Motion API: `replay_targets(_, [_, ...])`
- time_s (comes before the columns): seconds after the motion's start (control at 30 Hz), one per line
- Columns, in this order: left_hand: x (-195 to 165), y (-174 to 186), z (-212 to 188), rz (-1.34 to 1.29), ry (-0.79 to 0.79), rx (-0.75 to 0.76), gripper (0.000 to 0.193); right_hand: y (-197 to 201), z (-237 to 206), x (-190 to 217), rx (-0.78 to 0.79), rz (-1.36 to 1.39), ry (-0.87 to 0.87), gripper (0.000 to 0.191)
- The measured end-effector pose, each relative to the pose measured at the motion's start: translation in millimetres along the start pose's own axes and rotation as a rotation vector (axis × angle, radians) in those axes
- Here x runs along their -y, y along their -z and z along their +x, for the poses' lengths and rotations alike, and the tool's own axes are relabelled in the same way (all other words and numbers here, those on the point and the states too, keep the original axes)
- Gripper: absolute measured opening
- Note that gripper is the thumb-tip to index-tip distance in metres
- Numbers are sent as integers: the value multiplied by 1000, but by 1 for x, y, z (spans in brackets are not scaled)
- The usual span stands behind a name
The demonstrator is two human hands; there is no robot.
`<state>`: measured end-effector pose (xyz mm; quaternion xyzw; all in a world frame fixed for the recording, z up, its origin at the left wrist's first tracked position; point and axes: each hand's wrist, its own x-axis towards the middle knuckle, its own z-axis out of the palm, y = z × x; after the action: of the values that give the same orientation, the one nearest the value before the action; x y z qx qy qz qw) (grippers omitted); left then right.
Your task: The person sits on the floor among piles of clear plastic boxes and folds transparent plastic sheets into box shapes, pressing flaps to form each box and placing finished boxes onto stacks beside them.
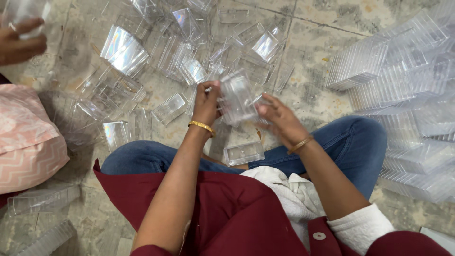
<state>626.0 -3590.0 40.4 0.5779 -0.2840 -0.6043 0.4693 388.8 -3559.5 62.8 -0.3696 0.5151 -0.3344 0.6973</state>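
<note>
**Two hands hold a clear plastic box over the floor**

In the middle of the frame the person holds a clear box (pixel 237 97) with both hands. The left hand (pixel 206 102) grips its left side, with the fingers curled around the edge and the thumb pressed on top. The right hand (pixel 279 118) touches the right side of the box with the fingers half spread; the fingertips lie on the plastic. The box is lifted above the floor (pixel 313 57), just over the person's knees. Each wrist carries a gold bangle (pixel 201 126).

Below the hands, in the centre of the frame, one small clear tray (pixel 244 153) lies between the legs in blue jeans (pixel 360 142). At the bottom of the frame are a dark red garment (pixel 227 213) and a white cloth (pixel 289 194).

In the upper middle of the frame many loose clear boxes (pixel 156 61) lie scattered on the floor, some tilted, some flat. At the right edge there are neat stacks (pixel 403 95) of the same clear boxes, close together.

In the upper left corner another person's hand (pixel 19 42) holds a clear piece. Under it, at the left edge, there is a pink cloth (pixel 26 142) with a zigzag pattern.
</note>
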Motion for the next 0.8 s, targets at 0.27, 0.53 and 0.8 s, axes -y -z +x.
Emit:
replay_targets(0.27, [-21, 15, 9, 380, -529, -18, 26, 15, -21, -1, -64, -191, 80, 63])
replay_targets(0.53, [-20, 6, 61, 1256, -435, -37, 78, 99, -16, -42, -239, 111, 191, 52])
replay_targets(0.8, [-5, 2, 0, 442, -144, 2, 75, 99, -12, -50, -209, 30, 156, 55])
